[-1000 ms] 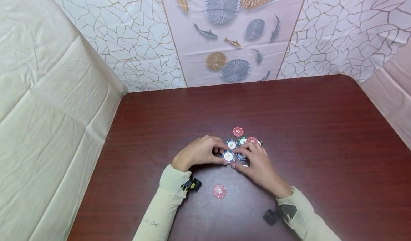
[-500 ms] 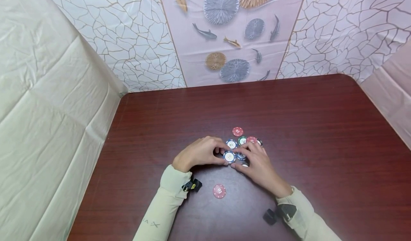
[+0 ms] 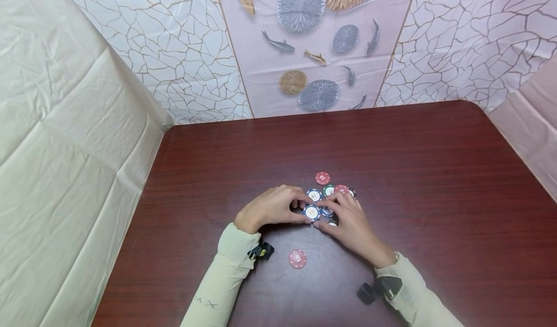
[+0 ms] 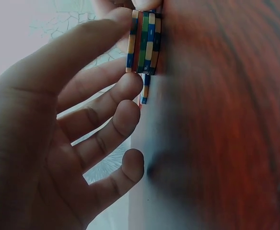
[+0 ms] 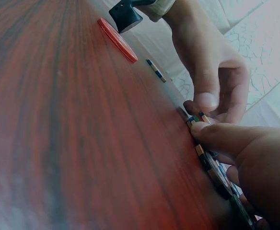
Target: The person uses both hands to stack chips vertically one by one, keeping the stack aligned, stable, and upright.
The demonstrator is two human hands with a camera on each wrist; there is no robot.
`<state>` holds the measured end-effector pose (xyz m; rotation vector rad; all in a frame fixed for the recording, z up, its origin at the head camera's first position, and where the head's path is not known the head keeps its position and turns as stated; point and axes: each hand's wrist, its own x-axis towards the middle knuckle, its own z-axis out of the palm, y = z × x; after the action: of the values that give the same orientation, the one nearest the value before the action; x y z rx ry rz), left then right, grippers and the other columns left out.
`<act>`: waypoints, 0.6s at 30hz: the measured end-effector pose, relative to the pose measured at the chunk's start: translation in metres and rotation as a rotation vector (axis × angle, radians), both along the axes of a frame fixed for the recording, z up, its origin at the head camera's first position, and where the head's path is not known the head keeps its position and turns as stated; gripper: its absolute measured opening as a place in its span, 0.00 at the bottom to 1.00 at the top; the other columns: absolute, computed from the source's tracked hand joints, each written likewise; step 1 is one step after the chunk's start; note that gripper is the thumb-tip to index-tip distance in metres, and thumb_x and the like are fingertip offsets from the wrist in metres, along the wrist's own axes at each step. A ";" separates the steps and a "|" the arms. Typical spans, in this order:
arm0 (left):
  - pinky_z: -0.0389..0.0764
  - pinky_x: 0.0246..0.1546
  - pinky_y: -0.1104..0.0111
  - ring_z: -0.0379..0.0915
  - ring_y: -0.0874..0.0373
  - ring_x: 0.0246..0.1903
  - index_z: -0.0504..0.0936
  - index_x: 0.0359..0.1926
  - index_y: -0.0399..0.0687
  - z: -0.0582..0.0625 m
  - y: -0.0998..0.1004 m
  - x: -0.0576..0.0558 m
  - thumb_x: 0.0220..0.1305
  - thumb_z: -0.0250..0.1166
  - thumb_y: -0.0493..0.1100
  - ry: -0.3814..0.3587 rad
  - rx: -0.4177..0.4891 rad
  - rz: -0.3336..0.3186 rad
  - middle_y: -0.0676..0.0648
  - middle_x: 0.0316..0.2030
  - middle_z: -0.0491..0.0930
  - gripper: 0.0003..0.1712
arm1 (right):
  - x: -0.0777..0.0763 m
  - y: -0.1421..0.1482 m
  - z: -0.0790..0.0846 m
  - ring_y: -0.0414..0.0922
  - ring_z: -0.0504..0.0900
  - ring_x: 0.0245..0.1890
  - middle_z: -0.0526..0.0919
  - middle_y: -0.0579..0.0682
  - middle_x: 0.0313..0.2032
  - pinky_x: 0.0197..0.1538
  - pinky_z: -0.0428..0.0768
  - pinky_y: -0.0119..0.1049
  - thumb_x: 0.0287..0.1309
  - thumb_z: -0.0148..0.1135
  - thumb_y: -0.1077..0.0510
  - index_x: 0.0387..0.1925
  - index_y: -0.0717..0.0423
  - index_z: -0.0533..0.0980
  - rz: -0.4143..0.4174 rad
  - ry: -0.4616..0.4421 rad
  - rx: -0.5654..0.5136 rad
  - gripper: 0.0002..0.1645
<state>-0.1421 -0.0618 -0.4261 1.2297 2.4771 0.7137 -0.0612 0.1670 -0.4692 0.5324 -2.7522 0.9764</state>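
Note:
Several poker chips stand in a stack (image 4: 145, 43), with a blue-and-white chip (image 3: 312, 213) on top; striped blue, green and red edges show from the side. My left hand (image 3: 274, 206) holds the stack's left side between thumb and fingertips, its other fingers spread loosely in the left wrist view. From the right, my right hand (image 3: 350, 220) pinches the same stack, thumb at the near edge and index finger at the far edge. Beneath the right fingers lies another blue chip (image 3: 327, 211), partly covered. A white-centred chip (image 3: 332, 224) is mostly hidden by the right thumb.
Behind the stack lie a blue chip (image 3: 314, 195), a green chip (image 3: 328, 190), a red chip (image 3: 341, 189) and a lone red chip (image 3: 322, 178). Nearer the body is another red chip (image 3: 298, 259). The dark wooden table (image 3: 217, 162) meets patterned cloth walls.
The stack's top chip has shifted slightly right, and the edges below it show less than a second ago. Both hands keep nearly the same place around the stack.

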 end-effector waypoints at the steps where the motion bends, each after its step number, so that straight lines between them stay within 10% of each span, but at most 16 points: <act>1: 0.75 0.35 0.73 0.74 0.66 0.33 0.90 0.53 0.57 0.000 0.000 0.000 0.65 0.76 0.54 0.002 0.007 0.002 0.59 0.34 0.79 0.18 | 0.000 0.000 0.000 0.54 0.75 0.57 0.81 0.51 0.51 0.60 0.69 0.59 0.52 0.82 0.48 0.55 0.50 0.86 0.000 0.001 0.001 0.28; 18: 0.82 0.52 0.61 0.80 0.65 0.49 0.88 0.58 0.57 0.003 0.005 0.000 0.79 0.62 0.49 0.090 0.043 0.149 0.58 0.51 0.85 0.14 | 0.001 0.000 0.001 0.63 0.73 0.67 0.81 0.53 0.51 0.73 0.56 0.69 0.53 0.82 0.49 0.54 0.52 0.85 0.001 -0.018 -0.014 0.27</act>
<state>-0.1422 -0.0569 -0.4233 1.1240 2.6626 0.7683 -0.0606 0.1668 -0.4683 0.5252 -2.7591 1.0042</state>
